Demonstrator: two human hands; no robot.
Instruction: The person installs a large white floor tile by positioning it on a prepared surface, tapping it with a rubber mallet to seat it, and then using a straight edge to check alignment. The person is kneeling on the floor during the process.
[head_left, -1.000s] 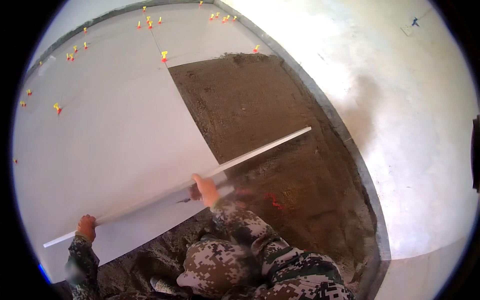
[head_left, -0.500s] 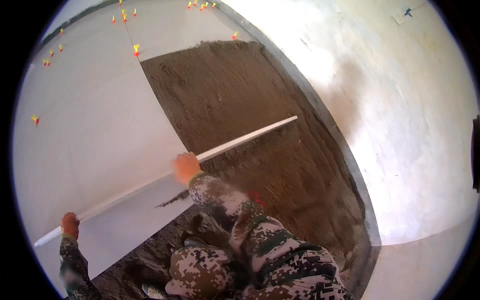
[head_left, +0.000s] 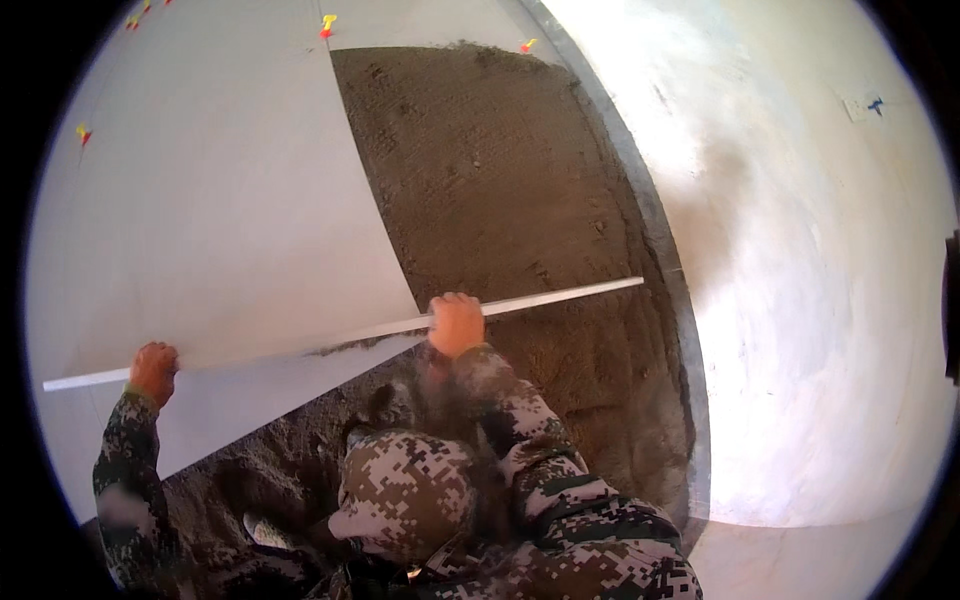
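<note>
My left hand [head_left: 153,372] is closed on the long white straightedge bar [head_left: 560,297] near its left end. My right hand [head_left: 456,323] grips the same bar near its middle. The bar lies slantwise across large pale grey tiles [head_left: 210,190] and a bed of brown mortar [head_left: 480,170], its right end close to the dark skirting along the wall. A dark streak of mortar shows beside the bar on the tile. My camouflage sleeves reach up from the lower edge, with a camouflage-covered rounded shape, likely my knee, between them.
Yellow and red tile levelling pegs [head_left: 326,27] stand in the tile joints toward the back. A grey skirting strip [head_left: 648,210] runs along the white wall [head_left: 820,300] on the right, which has a socket [head_left: 858,109] with a small blue item beside it.
Both hands and the bar have shifted in view, the left end now higher and the bar less steeply slanted. My right hand has moved along the bar toward the right. The view has also shifted.
</note>
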